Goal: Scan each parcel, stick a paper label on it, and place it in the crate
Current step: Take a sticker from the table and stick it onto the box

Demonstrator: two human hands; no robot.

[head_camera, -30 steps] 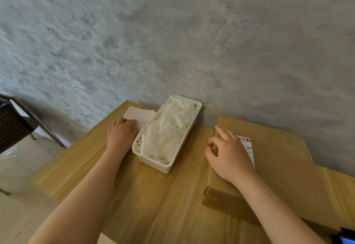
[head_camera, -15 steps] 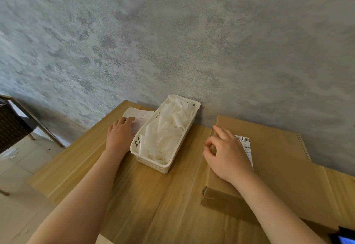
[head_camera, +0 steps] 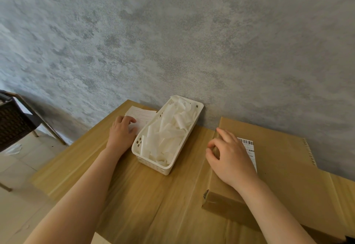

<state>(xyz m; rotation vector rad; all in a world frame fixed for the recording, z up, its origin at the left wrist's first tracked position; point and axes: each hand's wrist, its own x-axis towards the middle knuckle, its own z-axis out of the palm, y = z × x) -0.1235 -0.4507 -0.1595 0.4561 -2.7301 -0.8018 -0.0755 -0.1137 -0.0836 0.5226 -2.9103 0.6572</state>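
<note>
Parcel lies under the right hand, fingers loosely curled; left hand fingers curl on label sheet.

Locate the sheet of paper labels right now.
Head view, far left of the table: the label sheet lies flat beside the white basket, near the wall, with the left hand resting on it.

A mottled grey plastered wall is seen behind the wooden table. At far left, a dark woven chair is set on a pale tiled floor.
</note>
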